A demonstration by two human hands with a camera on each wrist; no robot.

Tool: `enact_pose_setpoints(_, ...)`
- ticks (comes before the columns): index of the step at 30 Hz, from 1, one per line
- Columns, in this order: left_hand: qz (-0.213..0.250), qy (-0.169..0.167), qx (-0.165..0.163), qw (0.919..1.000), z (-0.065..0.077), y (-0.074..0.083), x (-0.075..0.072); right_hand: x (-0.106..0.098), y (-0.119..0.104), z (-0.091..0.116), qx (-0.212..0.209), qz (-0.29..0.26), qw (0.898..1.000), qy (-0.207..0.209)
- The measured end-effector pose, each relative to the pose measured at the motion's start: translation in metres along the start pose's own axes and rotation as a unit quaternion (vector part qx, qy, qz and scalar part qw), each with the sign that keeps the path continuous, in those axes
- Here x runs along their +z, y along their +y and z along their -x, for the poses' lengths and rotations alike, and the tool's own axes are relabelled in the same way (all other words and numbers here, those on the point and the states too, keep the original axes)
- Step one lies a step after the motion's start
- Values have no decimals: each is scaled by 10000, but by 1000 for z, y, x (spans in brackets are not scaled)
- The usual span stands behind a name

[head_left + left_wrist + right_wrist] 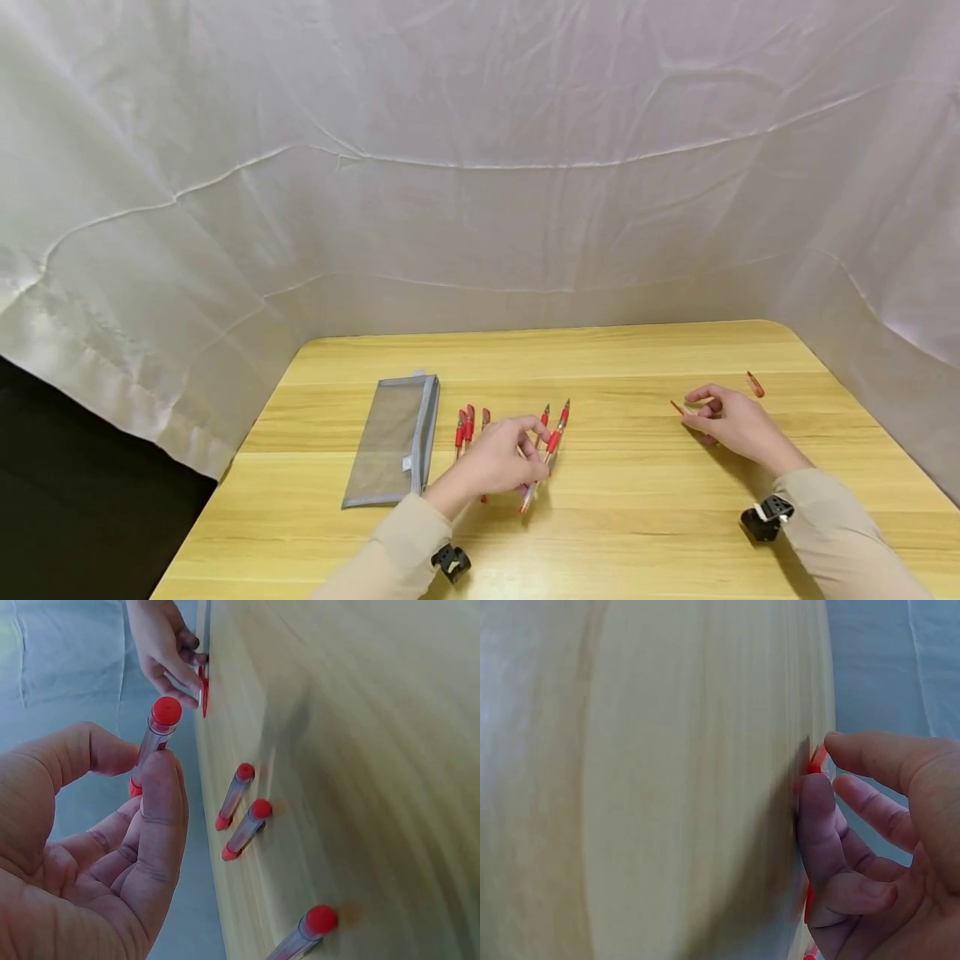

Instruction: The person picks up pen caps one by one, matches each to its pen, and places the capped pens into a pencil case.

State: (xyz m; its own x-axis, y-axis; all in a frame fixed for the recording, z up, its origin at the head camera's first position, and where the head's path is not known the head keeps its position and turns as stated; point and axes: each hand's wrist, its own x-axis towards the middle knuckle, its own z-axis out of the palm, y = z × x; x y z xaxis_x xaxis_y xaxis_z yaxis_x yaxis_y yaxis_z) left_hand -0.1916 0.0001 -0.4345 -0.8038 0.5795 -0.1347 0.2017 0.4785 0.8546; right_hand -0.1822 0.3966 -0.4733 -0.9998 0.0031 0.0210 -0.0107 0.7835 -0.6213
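My left hand (506, 457) pinches a clear-barrelled red gel pen (530, 492) between thumb and fingers, its bare metal tip pointing away. In the left wrist view the held pen (155, 735) is raised off the table. Another uncapped red pen (544, 419) lies just beyond that hand. Over on the right, my right hand (729, 423) pinches a small red pen cap (677, 407) low over the table. The right wrist view shows this cap (818, 759) at the thumb and index finger. A second red cap (755, 384) lies behind the right hand.
Several capped red pens (469, 423) lie left of the left hand, partly hidden by it. A grey mesh zip pouch (390, 442) is flat on the wooden table (622, 533) beside them. Pale cloth (525, 225) hangs behind the table and along its sides.
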Motion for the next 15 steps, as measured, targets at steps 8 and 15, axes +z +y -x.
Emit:
enact_pose_setpoints(8,170,-104,106,9997,6,-1,6,2,0,-2,51,64,10000,25)
enact_pose_setpoints(15,191,-100,66,9997,9,-1,7,3,-1,-4,44,90,9999,29)
